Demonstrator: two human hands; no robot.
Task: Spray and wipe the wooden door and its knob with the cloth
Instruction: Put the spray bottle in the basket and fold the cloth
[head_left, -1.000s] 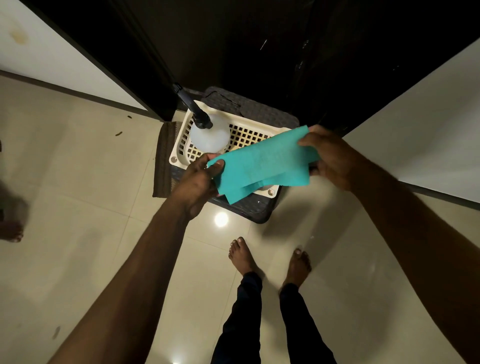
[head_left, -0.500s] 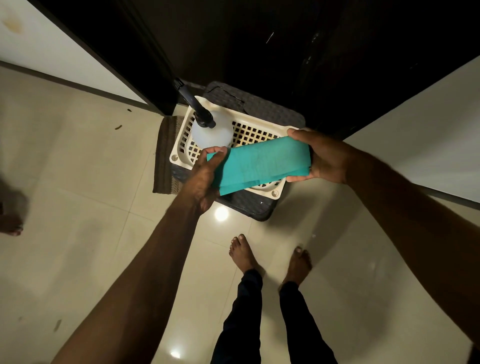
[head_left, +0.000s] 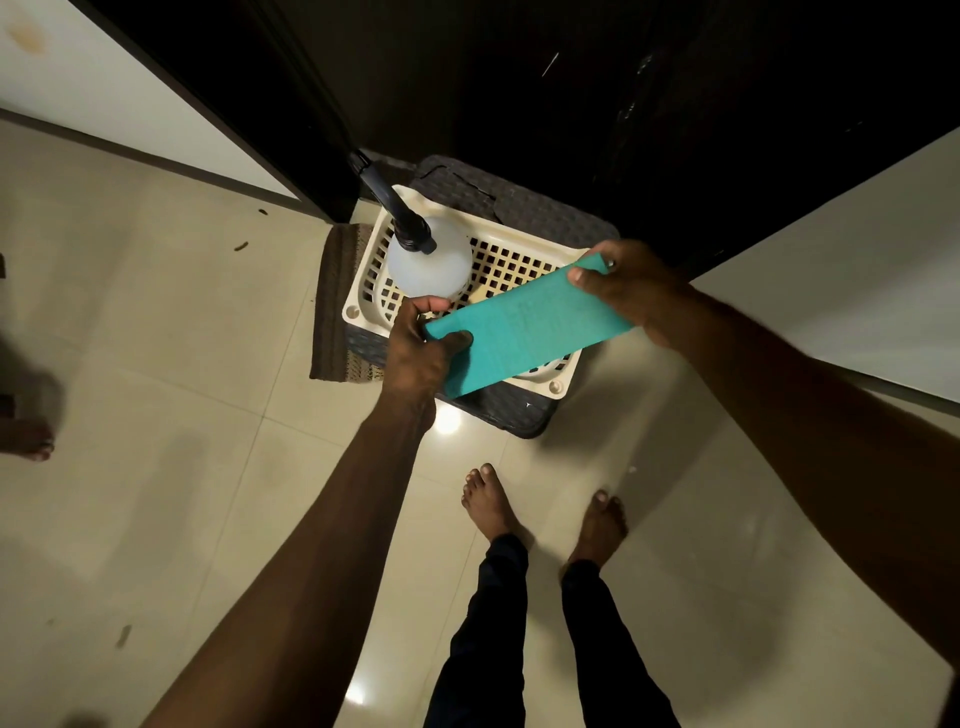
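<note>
- Head view: the teal microfibre cloth (head_left: 524, 332) is stretched flat between both hands, above a cream slotted basket (head_left: 363, 291) that sits on a dark woven stool (head_left: 519, 205).
- The left hand (head_left: 415, 348) pinches the cloth's near-left end, thumb on top and fingers curled under; the right hand (head_left: 631, 291) pinches the far-right end the same way.
- The cloth looks light, soft and limp: it folds into 2 layers and would sag if 1 end were let go, so bunching it into 1 palm seems the surest hold for wiping.
- The translucent spray bottle (head_left: 431, 260) stands upright in the basket's left part, its black nozzle head (head_left: 387, 197) leaning towards the dark wooden door (head_left: 467, 88) behind.
- The bottle is probably rigid, smooth plastic, heavier if filled; how full it is cannot be told. The neck under the nozzle head seems the best grip.
- The door knob is out of view.
- A brown mat (head_left: 337, 312) lies on the tiled floor (head_left: 156, 364) beside the stool.
</note>
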